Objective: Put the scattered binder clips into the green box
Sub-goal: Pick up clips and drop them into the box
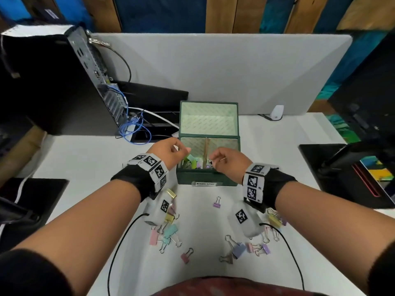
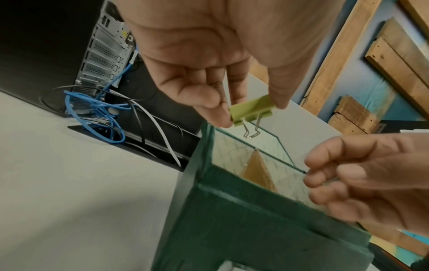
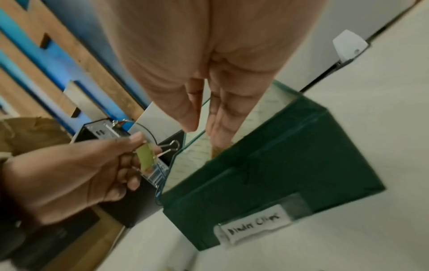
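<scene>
The green box point(image 1: 205, 177) point(image 2: 243, 220) point(image 3: 278, 165) stands open at mid-table with its lid point(image 1: 181, 116) tipped back, a divider inside and several clips point(image 1: 191, 163) in its left compartment. My left hand point(image 1: 185, 151) point(image 2: 253, 114) point(image 3: 141, 146) hovers over that compartment and pinches a yellow-green binder clip point(image 2: 252, 108) point(image 3: 145, 155) between thumb and fingers, wire handles hanging down. My right hand point(image 1: 213, 160) point(image 3: 202, 126) point(image 2: 308, 176) hangs over the right compartment with nothing showing between its fingers. Several pastel clips lie before the box: purple point(image 1: 217, 204), mint point(image 1: 171, 230), pink point(image 1: 185, 256), lavender point(image 1: 238, 249), yellow point(image 1: 274, 220).
A black computer tower point(image 1: 53, 82) with blue cables point(image 1: 132, 129) stands at the back left. A white partition point(image 1: 213, 67) closes the back, with a small white device point(image 1: 276, 112) at its foot. Dark mats lie at the right point(image 1: 342, 178) and left point(image 1: 32, 195). Black wrist cables point(image 1: 119, 238) cross the near table.
</scene>
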`<state>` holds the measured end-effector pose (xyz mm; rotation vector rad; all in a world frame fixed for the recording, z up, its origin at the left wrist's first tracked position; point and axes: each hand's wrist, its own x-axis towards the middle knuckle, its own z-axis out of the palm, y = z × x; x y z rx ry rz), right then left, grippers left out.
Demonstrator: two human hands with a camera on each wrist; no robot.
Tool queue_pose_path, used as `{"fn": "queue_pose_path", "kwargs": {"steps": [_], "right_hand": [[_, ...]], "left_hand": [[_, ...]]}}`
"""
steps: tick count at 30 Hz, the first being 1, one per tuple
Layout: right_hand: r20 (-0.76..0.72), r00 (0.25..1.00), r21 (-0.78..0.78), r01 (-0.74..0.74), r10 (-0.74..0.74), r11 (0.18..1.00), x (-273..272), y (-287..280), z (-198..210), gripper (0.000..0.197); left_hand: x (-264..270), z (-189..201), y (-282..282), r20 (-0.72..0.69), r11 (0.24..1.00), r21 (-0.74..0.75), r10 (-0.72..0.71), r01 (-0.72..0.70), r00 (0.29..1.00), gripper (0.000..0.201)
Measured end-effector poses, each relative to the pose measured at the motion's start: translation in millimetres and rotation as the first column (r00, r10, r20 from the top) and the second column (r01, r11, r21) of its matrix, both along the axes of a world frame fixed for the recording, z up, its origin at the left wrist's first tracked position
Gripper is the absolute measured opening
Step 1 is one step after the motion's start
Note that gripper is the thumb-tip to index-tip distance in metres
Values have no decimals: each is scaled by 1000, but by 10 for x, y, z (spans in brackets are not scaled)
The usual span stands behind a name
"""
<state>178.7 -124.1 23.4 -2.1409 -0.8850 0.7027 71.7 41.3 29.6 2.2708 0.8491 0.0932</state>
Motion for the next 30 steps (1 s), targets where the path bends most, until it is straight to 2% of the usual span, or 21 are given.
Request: {"fn": "queue_pose_path", "kwargs": {"steps": [4,7,9,11,12,13,16,17,19,21,25,30], "right_hand": [[20,989,-51,-147,149,988,-1,-160,-96,17],[89,956,-173,-260,278,950,-26,-223,-164,19],[94,928,-266,-324,359,908,-53,-249,-217,23],[107,883,-390,-385,456,837,-79,-270,-277,23],[103,857,-443,-415,505,795,-92,-275,-313,24],[99,831,-481,-442,547,757,-97,-283,-352,27],[82,772,-555,-490,630,672,-112,-268,-445,40],[82,759,-572,-495,646,654,-118,-247,-471,43],[103,731,-597,-497,675,630,-125,-219,-518,45],[133,711,-600,-497,690,627,-141,-191,-568,41],[168,736,-560,-476,656,678,-137,-180,-638,28],[190,751,-562,-445,633,697,-136,-211,-665,20]], "left_hand": [[85,-14,-49,10,999,6,-35,35,999,32],[57,-33,-36,66,999,-30,-27,29,997,41],[-31,-41,12,118,997,-72,-13,21,993,36],[-172,-77,76,108,992,-127,2,11,994,19],[-263,-113,120,80,988,-153,13,0,997,11],[-350,-161,166,30,984,-179,19,-13,999,11],[-590,-319,246,-176,972,-227,16,-56,984,20],[-663,-370,249,-245,976,-212,3,-56,969,27],[-770,-482,229,-370,990,-137,-83,34,925,45],[-875,-584,183,-451,987,-93,-157,129,878,57],[-1006,-735,95,-528,965,-22,-233,261,816,61],[-1067,-810,27,-474,952,29,-255,304,843,50]]}}
